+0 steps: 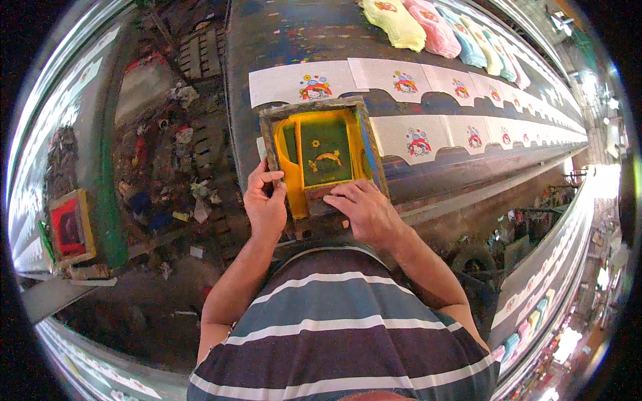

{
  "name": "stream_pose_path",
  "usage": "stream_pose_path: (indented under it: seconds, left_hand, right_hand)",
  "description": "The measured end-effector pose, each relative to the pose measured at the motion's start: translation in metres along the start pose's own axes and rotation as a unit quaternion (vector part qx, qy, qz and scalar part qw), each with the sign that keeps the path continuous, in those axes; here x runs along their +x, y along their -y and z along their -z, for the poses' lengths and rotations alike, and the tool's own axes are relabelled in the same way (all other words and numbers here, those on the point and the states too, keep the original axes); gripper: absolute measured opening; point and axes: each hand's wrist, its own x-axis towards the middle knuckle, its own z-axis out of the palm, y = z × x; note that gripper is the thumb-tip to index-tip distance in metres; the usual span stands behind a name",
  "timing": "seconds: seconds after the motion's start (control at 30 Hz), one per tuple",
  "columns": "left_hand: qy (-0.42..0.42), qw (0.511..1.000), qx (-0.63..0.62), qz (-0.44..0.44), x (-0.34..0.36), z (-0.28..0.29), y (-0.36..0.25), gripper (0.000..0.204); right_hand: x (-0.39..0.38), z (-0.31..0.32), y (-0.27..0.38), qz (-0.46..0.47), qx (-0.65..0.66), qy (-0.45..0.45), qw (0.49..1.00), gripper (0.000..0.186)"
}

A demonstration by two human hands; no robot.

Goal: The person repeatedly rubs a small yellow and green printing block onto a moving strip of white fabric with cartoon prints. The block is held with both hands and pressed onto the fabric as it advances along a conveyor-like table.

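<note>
A wooden screen-printing frame (312, 107) lies on the long dark table in front of me, over the nearer row of white cloth pieces. Yellow ink coats the inner edges of its dark green mesh (328, 150), where a small rainbow-and-flower design shows. My left hand (266, 204) grips the frame's left side, thumb and fingers closed around the wood. At the frame's near end, my right hand (368, 210) has its fingers curled over a brown bar that looks like a squeegee (319, 202). The cloth beneath the frame is hidden.
Two rows of printed white cloth pieces (418, 139) run away to the right. Folded yellow, pink and blue cloths (435, 30) lie at the table's far side. A smaller frame with red ink (70, 226) stands at the left, beyond a littered floor (190, 160).
</note>
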Motion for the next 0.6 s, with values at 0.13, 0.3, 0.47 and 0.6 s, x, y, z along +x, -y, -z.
stream_pose_path:
  seconds: [0.13, 0.3, 0.47, 0.6]
  left_hand:
    - [-0.004, 0.994, 0.098, -0.049, -0.002, -0.003, -0.007, 0.036]
    - [0.010, 0.967, 0.244, -0.078, -0.008, -0.003, -0.017, 0.047]
    - [-0.017, 0.974, 0.218, -0.057, -0.004, -0.013, -0.029, 0.040]
    - [-0.018, 0.973, 0.195, -0.120, -0.017, -0.048, -0.043, 0.034]
  right_hand:
    - [-0.014, 0.001, 0.007, -0.001, 0.023, -0.006, 1.000, 0.057]
    - [-0.036, 0.007, -0.002, -0.020, 0.032, -0.155, 0.987, 0.046]
    - [-0.071, 0.003, -0.027, -0.185, 0.104, -0.251, 0.945, 0.048]
    - [-0.101, 0.007, -0.058, -0.200, 0.221, -0.245, 0.923, 0.049]
